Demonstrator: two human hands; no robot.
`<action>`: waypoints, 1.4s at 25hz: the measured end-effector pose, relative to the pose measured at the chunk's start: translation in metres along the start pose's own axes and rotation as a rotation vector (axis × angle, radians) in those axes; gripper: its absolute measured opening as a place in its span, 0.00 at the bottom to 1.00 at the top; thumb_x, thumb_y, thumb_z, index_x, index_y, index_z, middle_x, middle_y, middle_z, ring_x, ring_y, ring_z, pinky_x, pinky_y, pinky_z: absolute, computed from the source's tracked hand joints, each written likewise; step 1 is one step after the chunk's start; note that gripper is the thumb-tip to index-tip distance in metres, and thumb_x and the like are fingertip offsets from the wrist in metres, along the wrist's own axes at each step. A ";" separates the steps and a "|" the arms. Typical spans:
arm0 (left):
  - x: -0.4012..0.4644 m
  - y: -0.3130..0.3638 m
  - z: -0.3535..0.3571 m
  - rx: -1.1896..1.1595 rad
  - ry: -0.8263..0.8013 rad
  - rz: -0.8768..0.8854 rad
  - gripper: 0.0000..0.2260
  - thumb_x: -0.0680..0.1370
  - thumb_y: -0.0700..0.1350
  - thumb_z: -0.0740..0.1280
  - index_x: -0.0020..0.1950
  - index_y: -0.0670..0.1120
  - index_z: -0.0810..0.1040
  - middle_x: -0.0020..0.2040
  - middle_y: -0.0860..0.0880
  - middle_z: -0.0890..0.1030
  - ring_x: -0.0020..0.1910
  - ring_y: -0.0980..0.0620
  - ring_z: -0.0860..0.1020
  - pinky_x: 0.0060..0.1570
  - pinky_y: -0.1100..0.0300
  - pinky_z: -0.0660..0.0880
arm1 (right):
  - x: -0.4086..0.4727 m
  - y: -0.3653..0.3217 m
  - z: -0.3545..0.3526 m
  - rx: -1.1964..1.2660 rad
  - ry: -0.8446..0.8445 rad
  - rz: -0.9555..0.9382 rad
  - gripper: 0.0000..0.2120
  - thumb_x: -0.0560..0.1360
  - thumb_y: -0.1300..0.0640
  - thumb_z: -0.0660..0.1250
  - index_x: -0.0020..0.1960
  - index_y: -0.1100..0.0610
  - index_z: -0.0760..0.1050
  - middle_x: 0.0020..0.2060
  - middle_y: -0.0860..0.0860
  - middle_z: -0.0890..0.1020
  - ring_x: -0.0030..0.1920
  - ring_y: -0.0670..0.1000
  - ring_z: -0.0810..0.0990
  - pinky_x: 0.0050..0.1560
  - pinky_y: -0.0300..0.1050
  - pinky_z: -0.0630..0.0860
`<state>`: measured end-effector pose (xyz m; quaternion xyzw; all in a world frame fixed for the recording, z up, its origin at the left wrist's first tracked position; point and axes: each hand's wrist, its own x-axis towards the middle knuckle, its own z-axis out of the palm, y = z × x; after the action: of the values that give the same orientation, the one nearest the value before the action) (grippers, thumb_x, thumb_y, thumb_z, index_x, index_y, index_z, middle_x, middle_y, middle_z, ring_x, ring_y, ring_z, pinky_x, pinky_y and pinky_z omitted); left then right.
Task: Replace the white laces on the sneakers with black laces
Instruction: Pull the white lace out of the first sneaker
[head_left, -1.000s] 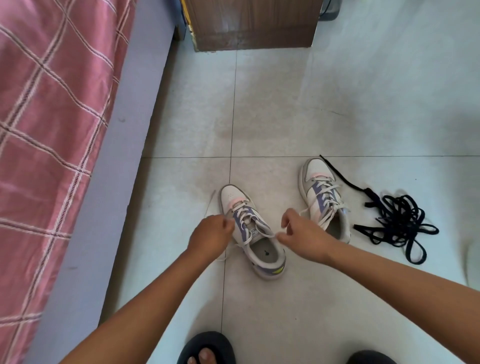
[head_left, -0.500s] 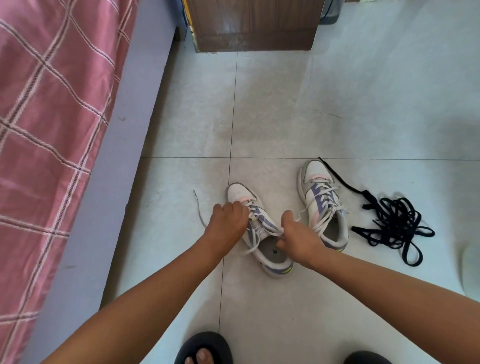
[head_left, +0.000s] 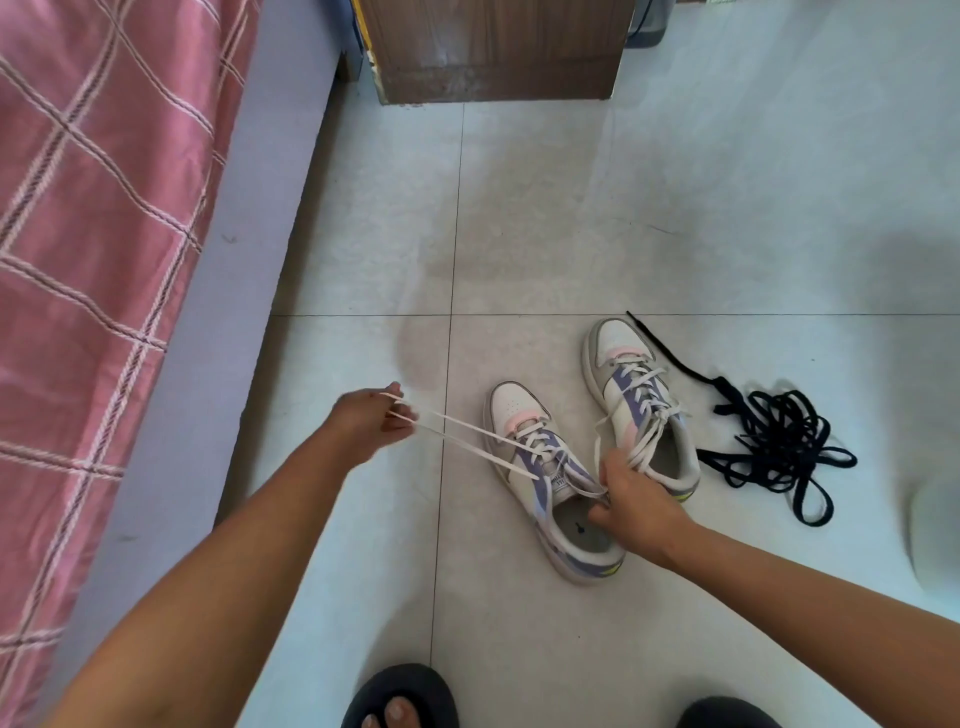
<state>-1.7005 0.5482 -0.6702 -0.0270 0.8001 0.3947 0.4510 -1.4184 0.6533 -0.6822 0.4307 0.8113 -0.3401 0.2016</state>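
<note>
**Mia:** Head view is the only one we get. What is going on?

**Ben:** Two sneakers sit on the tile floor. I'll use the near sneaker (head_left: 553, 483) as my marker. The left hand (head_left: 371, 423) is off to the left of it. Its fingers are curled round the white lace (head_left: 467, 434), and two strands run tight from that hand back to the shoe.

**Mia:** And the other hand?

**Ben:** The right hand (head_left: 631, 501) is at the right edge of the near sneaker, by the shoe's opening. Its fingers are bent and pinch some white lace there. I can't tell which shoe that bit belongs to.

**Mia:** Where are the new laces?

**Ben:** The black laces (head_left: 769, 441) lie in a messy pile on the floor, far to the right of the near sneaker. The far sneaker (head_left: 639, 405) sits between them. Its white lace is threaded through all its holes.

**Mia:** So which step is this?

**Ben:** I think it is the start: taking the white lace out of the first shoe. No black lace is in any shoe yet.

**Mia:** What comes next?

**Ben:** My guess is that the lace must be pulled out hole by hole, while one hand holds the shoe so it won't slide. The black pile looks knotted, so it may need sorting first.
</note>
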 end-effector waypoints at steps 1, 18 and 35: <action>-0.002 -0.003 0.007 -0.155 -0.048 -0.058 0.07 0.81 0.36 0.56 0.54 0.42 0.72 0.35 0.44 0.73 0.27 0.51 0.70 0.25 0.61 0.74 | 0.000 0.000 0.001 0.002 0.004 -0.002 0.15 0.73 0.57 0.64 0.50 0.57 0.58 0.37 0.55 0.74 0.37 0.56 0.73 0.33 0.46 0.65; -0.032 -0.008 0.118 1.597 -0.376 1.220 0.12 0.79 0.42 0.61 0.62 0.45 0.75 0.57 0.44 0.72 0.56 0.44 0.71 0.41 0.55 0.66 | 0.001 -0.018 0.002 -0.127 -0.022 -0.091 0.14 0.74 0.57 0.62 0.49 0.55 0.55 0.38 0.55 0.74 0.37 0.57 0.72 0.35 0.46 0.66; -0.033 -0.018 0.104 1.129 -0.176 1.122 0.12 0.73 0.39 0.66 0.56 0.45 0.72 0.50 0.44 0.77 0.45 0.43 0.77 0.40 0.54 0.74 | 0.003 -0.022 0.001 -0.262 -0.044 -0.189 0.15 0.75 0.58 0.61 0.54 0.55 0.55 0.39 0.53 0.73 0.38 0.57 0.73 0.36 0.46 0.65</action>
<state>-1.6009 0.5936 -0.6864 0.6430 0.7348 0.0987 0.1920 -1.4385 0.6454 -0.6763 0.3147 0.8810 -0.2585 0.2409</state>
